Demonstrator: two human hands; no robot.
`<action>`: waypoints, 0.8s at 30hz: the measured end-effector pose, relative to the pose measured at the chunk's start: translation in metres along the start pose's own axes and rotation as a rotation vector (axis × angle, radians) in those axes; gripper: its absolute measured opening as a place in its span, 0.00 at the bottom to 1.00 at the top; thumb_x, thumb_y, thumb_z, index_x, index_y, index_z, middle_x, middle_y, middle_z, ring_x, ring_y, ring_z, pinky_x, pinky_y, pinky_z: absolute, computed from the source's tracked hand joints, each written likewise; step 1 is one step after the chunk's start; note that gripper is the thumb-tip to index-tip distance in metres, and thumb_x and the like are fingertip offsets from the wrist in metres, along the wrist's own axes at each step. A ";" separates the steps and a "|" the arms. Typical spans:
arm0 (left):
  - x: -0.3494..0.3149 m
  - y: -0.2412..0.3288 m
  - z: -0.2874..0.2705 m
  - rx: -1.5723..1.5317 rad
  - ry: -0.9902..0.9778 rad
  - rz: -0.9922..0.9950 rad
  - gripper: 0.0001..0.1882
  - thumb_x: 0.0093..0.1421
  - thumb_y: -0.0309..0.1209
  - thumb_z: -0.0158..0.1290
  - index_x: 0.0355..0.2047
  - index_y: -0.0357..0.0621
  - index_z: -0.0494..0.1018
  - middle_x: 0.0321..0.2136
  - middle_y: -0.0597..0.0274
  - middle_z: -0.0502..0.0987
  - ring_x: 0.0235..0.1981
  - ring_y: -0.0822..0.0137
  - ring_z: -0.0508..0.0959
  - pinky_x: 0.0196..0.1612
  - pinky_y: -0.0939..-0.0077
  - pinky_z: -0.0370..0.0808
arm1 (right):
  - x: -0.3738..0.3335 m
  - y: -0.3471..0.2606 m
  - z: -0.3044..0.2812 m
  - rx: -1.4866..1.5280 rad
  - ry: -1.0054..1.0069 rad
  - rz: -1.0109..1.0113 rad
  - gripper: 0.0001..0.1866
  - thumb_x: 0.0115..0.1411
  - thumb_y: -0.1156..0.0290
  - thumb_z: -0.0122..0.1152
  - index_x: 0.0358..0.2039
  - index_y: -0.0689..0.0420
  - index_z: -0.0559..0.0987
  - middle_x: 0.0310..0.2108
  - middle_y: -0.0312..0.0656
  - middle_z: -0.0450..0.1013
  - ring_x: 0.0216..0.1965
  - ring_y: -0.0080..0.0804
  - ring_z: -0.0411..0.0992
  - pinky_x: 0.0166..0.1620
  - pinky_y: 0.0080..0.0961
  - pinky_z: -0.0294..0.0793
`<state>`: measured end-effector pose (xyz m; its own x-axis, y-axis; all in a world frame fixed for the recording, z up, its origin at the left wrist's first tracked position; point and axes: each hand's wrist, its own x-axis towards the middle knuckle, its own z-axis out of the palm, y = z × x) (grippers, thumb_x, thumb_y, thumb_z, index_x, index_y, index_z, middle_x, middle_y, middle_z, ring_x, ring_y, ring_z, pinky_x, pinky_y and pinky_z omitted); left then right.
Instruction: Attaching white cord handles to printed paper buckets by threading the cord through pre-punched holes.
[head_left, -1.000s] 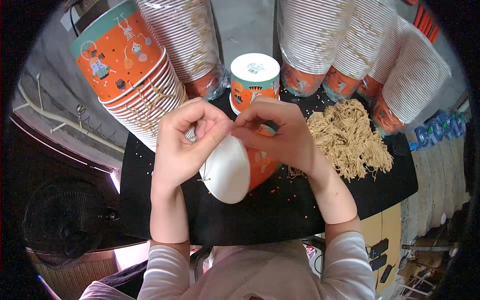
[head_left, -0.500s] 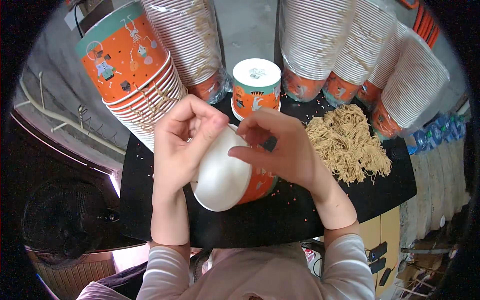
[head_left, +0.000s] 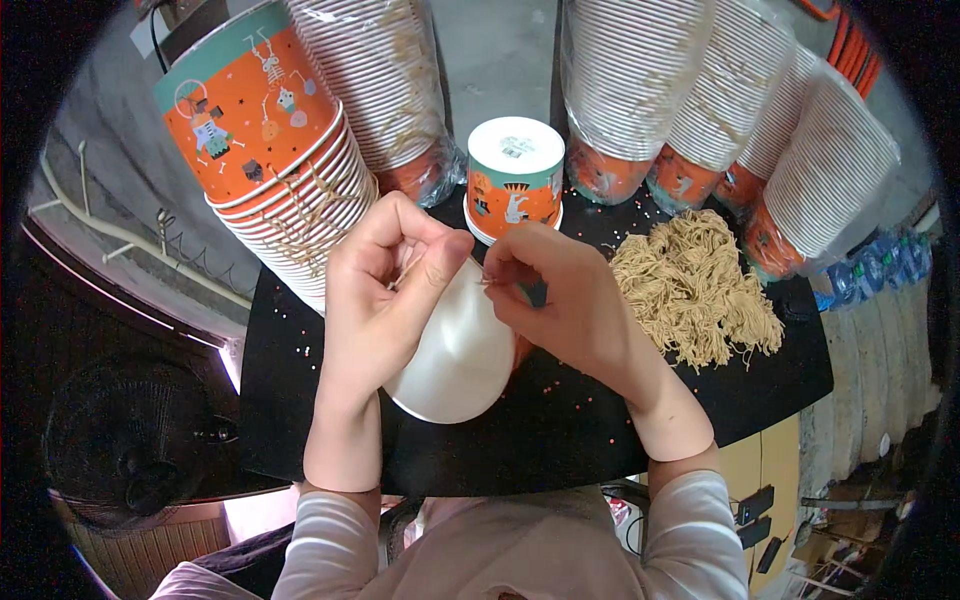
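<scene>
A paper bucket (head_left: 455,365) with a white inside and orange printed outside tilts its mouth toward me, low over the black table. At its upper rim my left hand (head_left: 395,295) is closed, thumb and forefinger pinched together at the edge. My right hand (head_left: 560,295) is closed beside it, its fingertips pinching what looks like the thin end of a cord at the rim. Fingers hide the rest of that cord. Just beyond my hands, another orange and green bucket (head_left: 514,195) stands upside down, its white base up.
At the left leans a tall stack of nested buckets (head_left: 250,120) with tan cord handles. Plastic-wrapped bucket stacks (head_left: 635,70) line the back. A heap of tan cords (head_left: 695,290) lies right on the black table (head_left: 600,440), among small scattered specks. A black fan (head_left: 130,450) stands left.
My right thumb and fingers have come together at the rim, where they were apart before. My left hand and the bucket have shifted slightly right.
</scene>
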<state>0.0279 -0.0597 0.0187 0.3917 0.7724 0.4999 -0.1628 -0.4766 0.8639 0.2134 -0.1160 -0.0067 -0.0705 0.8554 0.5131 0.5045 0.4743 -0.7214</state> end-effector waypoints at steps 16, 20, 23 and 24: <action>0.003 0.002 -0.010 -0.071 0.023 -0.039 0.06 0.64 0.25 0.61 0.40 0.36 0.77 0.25 0.75 0.75 0.25 0.88 0.69 0.28 0.92 0.62 | -0.003 0.007 -0.018 -0.382 0.128 0.005 0.07 0.56 0.76 0.62 0.37 0.57 0.77 0.35 0.51 0.76 0.36 0.55 0.77 0.37 0.46 0.77; 0.001 0.012 -0.017 -0.113 0.014 -0.017 0.08 0.65 0.24 0.60 0.43 0.36 0.76 0.26 0.72 0.74 0.22 0.87 0.67 0.26 0.92 0.61 | 0.000 0.008 -0.039 -0.501 0.131 0.091 0.06 0.59 0.74 0.61 0.36 0.60 0.79 0.35 0.52 0.77 0.36 0.57 0.77 0.38 0.47 0.76; 0.002 0.013 -0.030 -0.287 -0.070 -0.008 0.09 0.67 0.25 0.58 0.45 0.34 0.75 0.25 0.69 0.75 0.21 0.86 0.67 0.24 0.90 0.62 | 0.002 0.007 -0.054 -0.574 0.304 0.087 0.07 0.60 0.73 0.60 0.38 0.61 0.80 0.35 0.53 0.77 0.37 0.55 0.78 0.39 0.46 0.76; 0.002 0.017 -0.032 -0.208 -0.033 -0.048 0.10 0.68 0.26 0.56 0.46 0.32 0.73 0.26 0.64 0.78 0.21 0.82 0.72 0.24 0.89 0.67 | 0.003 0.006 -0.059 -0.566 0.366 0.085 0.08 0.60 0.73 0.60 0.39 0.61 0.80 0.35 0.54 0.77 0.37 0.55 0.78 0.40 0.46 0.76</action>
<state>-0.0033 -0.0526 0.0367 0.4325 0.7761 0.4589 -0.3253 -0.3404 0.8822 0.2670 -0.1233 0.0183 0.2343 0.7121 0.6618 0.8754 0.1415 -0.4622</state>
